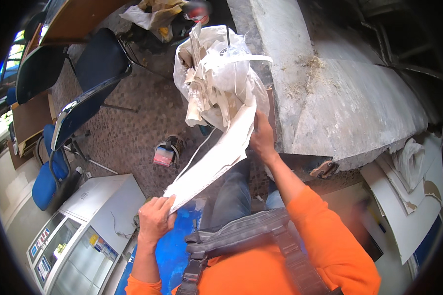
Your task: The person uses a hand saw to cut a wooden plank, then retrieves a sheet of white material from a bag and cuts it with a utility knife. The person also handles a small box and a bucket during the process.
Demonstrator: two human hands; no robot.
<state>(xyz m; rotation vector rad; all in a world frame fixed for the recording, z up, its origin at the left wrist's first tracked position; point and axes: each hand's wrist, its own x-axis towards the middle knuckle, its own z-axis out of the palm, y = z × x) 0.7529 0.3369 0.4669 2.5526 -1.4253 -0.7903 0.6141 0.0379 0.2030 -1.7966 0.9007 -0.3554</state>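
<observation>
A long, stiff white strip (214, 156) with ragged edges, which looks like torn board, slants between my two hands. My left hand (156, 219) is closed round its lower, near end. Along the right edge near its far end, my right hand (263, 137) grips it, with some fingers hidden behind. The far end of the strip touches or overlaps a white plastic sack (256, 91) stuffed with torn, beige and white scraps (200, 93). A pale band (243, 58) lies across the top of the sack.
A dusty grey slab (339, 108) stands right of the sack. Dark chairs (96, 64) and a blue chair (47, 182) are at the left, above a white glass-fronted cabinet (83, 231). Broken white boards (398, 201) lean at the right. A shoe (172, 143) shows on the pebbled floor (128, 128).
</observation>
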